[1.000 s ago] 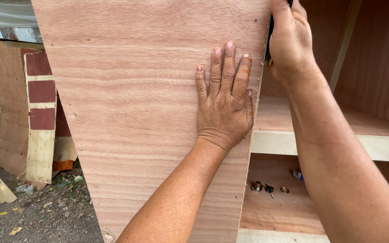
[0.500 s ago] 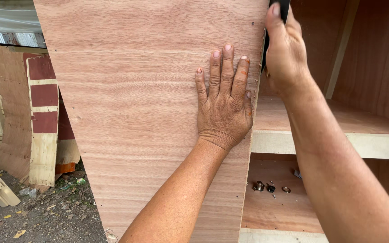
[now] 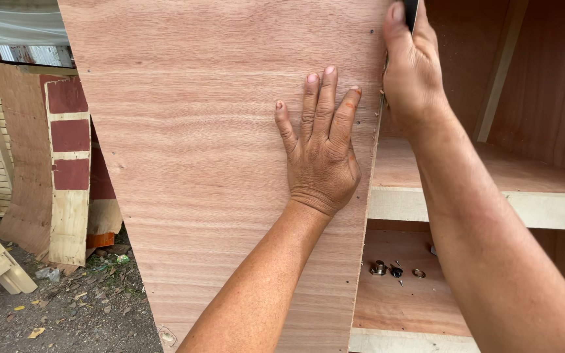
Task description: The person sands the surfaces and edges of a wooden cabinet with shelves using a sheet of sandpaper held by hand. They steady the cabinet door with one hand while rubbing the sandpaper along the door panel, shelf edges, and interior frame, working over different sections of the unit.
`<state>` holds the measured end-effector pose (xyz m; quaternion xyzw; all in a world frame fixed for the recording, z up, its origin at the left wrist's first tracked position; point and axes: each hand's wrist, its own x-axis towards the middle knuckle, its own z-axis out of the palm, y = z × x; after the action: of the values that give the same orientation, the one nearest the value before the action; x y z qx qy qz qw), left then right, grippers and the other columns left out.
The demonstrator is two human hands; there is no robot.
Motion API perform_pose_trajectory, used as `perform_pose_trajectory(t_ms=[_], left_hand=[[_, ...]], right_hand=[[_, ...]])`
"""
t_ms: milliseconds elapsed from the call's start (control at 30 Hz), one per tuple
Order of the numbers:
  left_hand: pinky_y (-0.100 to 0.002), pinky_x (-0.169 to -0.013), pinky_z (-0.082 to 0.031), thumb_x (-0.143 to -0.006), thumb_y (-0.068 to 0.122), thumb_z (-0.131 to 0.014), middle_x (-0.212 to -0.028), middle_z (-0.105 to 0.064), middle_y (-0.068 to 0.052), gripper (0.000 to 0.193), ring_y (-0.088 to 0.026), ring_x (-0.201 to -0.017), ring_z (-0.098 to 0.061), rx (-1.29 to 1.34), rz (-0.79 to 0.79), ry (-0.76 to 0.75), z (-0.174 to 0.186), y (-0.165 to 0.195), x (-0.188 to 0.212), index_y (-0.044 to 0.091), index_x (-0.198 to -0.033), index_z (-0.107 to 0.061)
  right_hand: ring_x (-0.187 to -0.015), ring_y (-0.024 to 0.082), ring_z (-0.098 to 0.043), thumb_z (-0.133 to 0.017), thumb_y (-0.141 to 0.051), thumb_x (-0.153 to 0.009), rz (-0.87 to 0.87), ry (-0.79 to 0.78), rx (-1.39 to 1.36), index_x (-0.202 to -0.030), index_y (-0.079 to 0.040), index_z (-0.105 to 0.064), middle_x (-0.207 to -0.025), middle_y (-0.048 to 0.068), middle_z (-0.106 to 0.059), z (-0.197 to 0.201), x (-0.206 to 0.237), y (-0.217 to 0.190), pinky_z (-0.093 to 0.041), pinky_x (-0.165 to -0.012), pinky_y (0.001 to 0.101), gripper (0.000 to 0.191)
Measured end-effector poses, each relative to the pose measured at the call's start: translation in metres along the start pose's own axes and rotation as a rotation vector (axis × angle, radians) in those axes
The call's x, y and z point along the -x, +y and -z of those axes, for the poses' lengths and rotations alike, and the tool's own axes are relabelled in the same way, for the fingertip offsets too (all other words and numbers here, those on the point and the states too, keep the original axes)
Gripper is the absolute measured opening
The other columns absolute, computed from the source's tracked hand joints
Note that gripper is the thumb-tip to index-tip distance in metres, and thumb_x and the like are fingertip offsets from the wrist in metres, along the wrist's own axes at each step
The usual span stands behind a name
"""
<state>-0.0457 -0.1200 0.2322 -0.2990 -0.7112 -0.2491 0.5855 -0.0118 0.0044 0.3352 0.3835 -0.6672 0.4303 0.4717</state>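
Left hand (image 3: 322,153) stays spread flat on the plywood panel (image 3: 217,163) — right hand (image 3: 413,65) has risen, gripping its edge.

The left hand (image 3: 320,157) lies flat and open, palm pressed forward, its four fingers (image 3: 327,98) straight, close together and pointing up, the thumb spread out to the left. Its bare forearm rises from the lower middle of the view, slanting up and to the right to a straight wrist. The right hand (image 3: 413,68) is raised higher, back toward the camera, its fingers curled closed around a thin dark object, its bare forearm running down to the lower right corner.
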Motion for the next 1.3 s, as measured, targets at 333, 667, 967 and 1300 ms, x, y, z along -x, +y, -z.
perform_pose_trajectory(t_ms=[333,667,967,1300], left_hand=[[-0.055,-0.139,-0.007,-0.098,-0.006,-0.04,-0.169,-0.037,-0.003,0.057,-0.02,-0.162,-0.024,0.314,-0.023,0.145,-0.008,-0.006,0.008,0.014,-0.149,-0.055],[-0.058,-0.135,-0.006,-0.096,-0.004,-0.045,-0.167,-0.037,-0.006,0.061,-0.024,-0.161,-0.024,0.277,0.035,0.23,-0.016,-0.012,0.012,0.01,-0.155,-0.047],[-0.055,-0.133,-0.007,-0.084,-0.008,-0.04,-0.168,-0.033,-0.006,0.074,-0.022,-0.159,-0.022,0.199,0.05,0.124,-0.009,-0.009,0.009,0.01,-0.156,-0.043],[-0.056,-0.136,-0.007,-0.096,0.0,-0.046,-0.171,-0.029,-0.011,0.063,-0.028,-0.163,-0.019,0.288,0.001,0.178,-0.01,-0.008,0.013,0.006,-0.158,-0.038]], right_hand=[[-0.164,0.028,-0.018,-0.037,-0.039,-0.126,0.027,0.05,0.508,-0.169,-0.019,-0.016,-0.177,0.01,-0.012,-0.004,0.018,0.025,-0.027,-0.137,0.0437,0.051],[-0.166,0.031,-0.002,-0.047,-0.023,-0.122,0.126,0.072,0.845,-0.169,-0.015,-0.007,-0.177,0.01,0.0,-0.021,0.093,0.033,-0.017,-0.142,0.0471,0.063],[-0.161,0.035,-0.004,-0.051,-0.016,-0.122,-0.38,-0.052,1.037,-0.167,-0.009,-0.014,-0.173,0.016,-0.007,-0.003,-0.062,-0.01,-0.019,-0.14,0.0513,0.059],[-0.164,0.032,0.002,-0.048,-0.018,-0.122,0.13,0.023,1.007,-0.171,-0.015,-0.017,-0.177,0.011,-0.003,-0.029,0.041,-0.023,-0.013,-0.141,0.0469,0.058]])
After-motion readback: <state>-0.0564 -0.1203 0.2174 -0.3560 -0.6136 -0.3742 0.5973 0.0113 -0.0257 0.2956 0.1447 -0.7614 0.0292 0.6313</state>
